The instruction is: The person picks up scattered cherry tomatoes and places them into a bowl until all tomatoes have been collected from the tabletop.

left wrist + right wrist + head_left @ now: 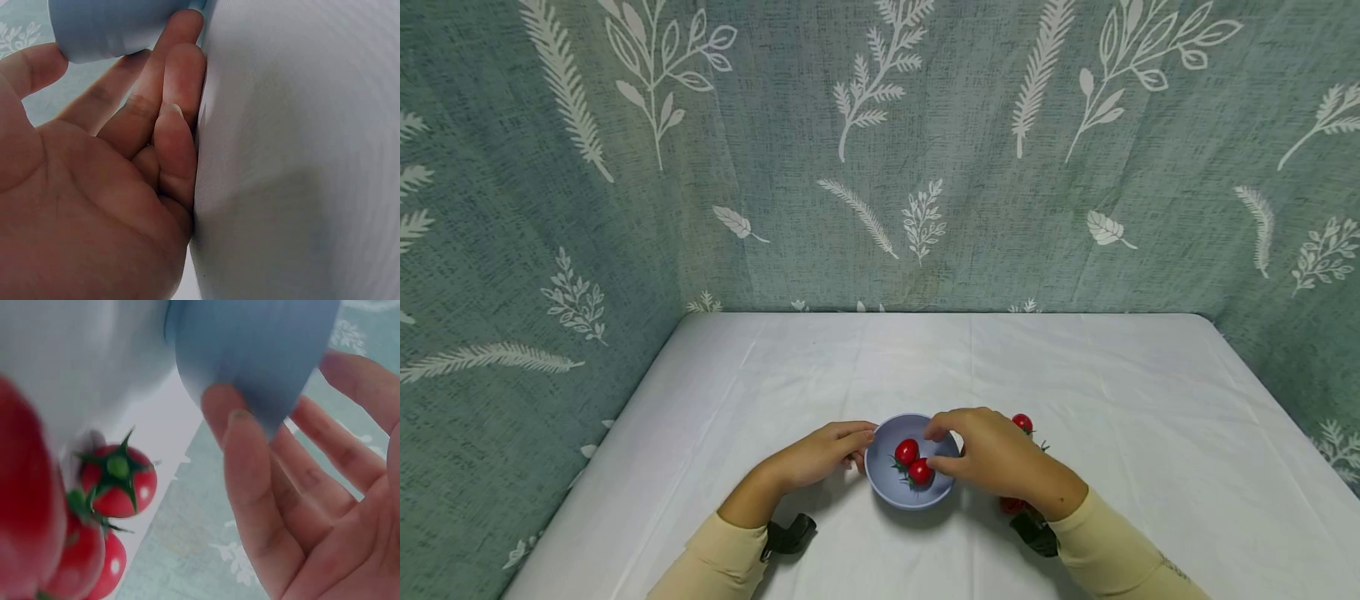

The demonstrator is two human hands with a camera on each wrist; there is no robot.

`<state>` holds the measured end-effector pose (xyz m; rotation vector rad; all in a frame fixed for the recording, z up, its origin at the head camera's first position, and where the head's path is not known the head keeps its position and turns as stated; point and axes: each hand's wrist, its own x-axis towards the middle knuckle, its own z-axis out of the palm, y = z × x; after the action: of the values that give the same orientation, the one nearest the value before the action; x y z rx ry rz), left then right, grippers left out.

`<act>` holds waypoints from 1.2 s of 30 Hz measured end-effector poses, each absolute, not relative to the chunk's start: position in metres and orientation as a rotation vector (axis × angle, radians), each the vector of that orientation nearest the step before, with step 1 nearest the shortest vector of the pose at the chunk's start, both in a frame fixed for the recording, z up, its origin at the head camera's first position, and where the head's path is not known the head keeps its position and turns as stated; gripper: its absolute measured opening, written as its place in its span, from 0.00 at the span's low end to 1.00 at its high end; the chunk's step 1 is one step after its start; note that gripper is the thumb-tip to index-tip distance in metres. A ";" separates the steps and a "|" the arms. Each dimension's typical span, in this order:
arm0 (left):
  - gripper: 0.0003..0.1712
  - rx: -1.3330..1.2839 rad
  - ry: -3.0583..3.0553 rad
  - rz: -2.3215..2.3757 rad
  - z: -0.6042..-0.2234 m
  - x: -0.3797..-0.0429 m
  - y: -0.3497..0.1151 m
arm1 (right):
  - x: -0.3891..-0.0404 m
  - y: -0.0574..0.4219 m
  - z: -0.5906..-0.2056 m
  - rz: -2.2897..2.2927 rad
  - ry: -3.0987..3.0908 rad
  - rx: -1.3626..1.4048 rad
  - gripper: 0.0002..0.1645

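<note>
A small blue-grey bowl [886, 486] stands on the white-covered table, with two red cherry tomatoes [907, 452] with green stems inside. My left hand [816, 457] holds the bowl's left side; in the left wrist view the thumb and fingertips touch the bowl [106, 28] near its rim and base. My right hand [1000, 457] is over the right rim, its thumb and forefinger spread apart inside the bowl, thumb tip close beside a tomato. In the right wrist view, other fingers lie against the bowl's outer wall [256, 350], and nothing is seen held.
Several more tomatoes [119, 478] lie on the table right of the bowl, partly hidden under my right hand and wrist in the head view. A green leaf-patterned cloth [880, 233] hangs behind the table [820, 367] and along its sides.
</note>
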<state>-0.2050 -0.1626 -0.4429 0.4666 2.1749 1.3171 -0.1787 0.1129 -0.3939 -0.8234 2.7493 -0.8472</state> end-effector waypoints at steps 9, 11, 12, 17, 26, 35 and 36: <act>0.27 0.458 2.178 1.321 -0.443 -0.205 -0.162 | -0.176 0.136 -0.388 -0.927 2.828 -0.807 0.14; 0.27 0.459 2.180 1.319 -0.443 -0.205 -0.162 | -0.176 0.141 -0.388 -0.930 2.845 -0.791 0.14; 0.27 0.462 2.179 1.320 -0.443 -0.205 -0.162 | -0.176 0.144 -0.388 -0.933 2.853 -0.780 0.14; 0.27 0.469 2.184 1.317 -0.443 -0.205 -0.162 | -0.176 0.155 -0.387 -0.983 2.877 -0.728 0.13; 0.27 0.449 2.210 1.298 -0.440 -0.206 -0.161 | -0.184 0.171 -0.386 -0.997 2.937 -0.679 0.14; 0.27 0.466 2.204 1.300 -0.443 -0.206 -0.162 | -0.195 0.190 -0.390 -0.937 2.976 -0.601 0.15; 0.27 0.463 2.204 1.301 -0.443 -0.206 -0.161 | -0.196 0.192 -0.390 -0.930 2.977 -0.586 0.15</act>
<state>-0.2063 -0.1613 -0.4435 0.4628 2.2042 1.3011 -0.1961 0.1918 -0.3904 -0.5861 2.9770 -0.9300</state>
